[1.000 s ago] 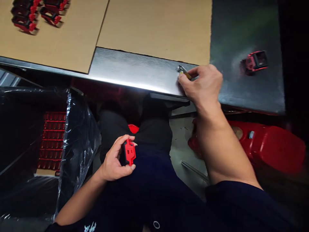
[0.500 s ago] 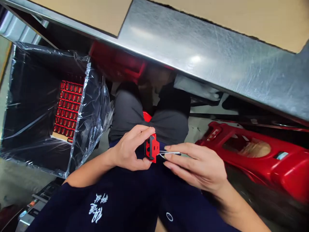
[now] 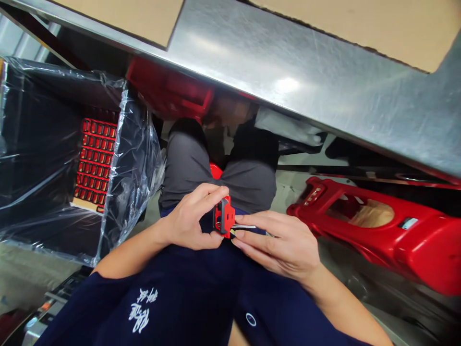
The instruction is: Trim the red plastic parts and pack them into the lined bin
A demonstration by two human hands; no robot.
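My left hand (image 3: 187,221) pinches a small red and black plastic part (image 3: 222,216) over my lap, thumb below and fingers on top. My right hand (image 3: 283,245) holds a thin metal clip (image 3: 244,226) between thumb and forefinger, its tip pushed against the right side of the red part. Both hands are closed and close together, below the table edge.
A steel table edge (image 3: 324,91) with cardboard sheets (image 3: 360,24) runs across the top. At left stands a box lined with black plastic film (image 3: 43,168), holding rows of red parts (image 3: 95,161). A red plastic stool (image 3: 382,235) lies at right.
My right hand came down from the table edge with the metal clip and met the red part. Since half a second ago the clip sits closer against the part and the view shifted slightly.
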